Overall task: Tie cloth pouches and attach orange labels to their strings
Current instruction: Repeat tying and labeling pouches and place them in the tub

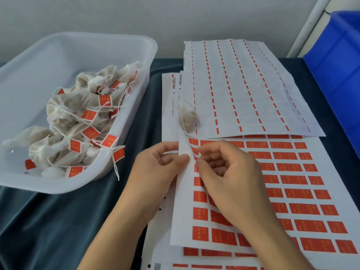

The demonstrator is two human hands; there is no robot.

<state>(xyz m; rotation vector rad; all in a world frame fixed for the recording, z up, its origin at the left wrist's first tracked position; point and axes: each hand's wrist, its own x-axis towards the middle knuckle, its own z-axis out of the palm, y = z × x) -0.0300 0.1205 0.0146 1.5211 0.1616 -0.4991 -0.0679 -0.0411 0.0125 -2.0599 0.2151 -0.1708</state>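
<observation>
Head view: left hand (163, 158) pinches label sheet (253, 191) edge, lifted; right hand (224, 168), fingers curled, picks at an orange label. 1 unlabelled pouch (188, 118) beyond hands; many labelled pouches in tub (136, 106), left.

A small hand-packing workbench is serving as the setting: sheets of orange labels (288, 193) are lying stacked across a dark cloth-covered table (58, 221), used backing sheets (243, 88) are piling up behind, a clear plastic tub (136, 106) is holding finished tagged pouches (78, 121) (dozens, seemingly), and a blue storage crate (339, 61) is standing beside a plain wall
</observation>
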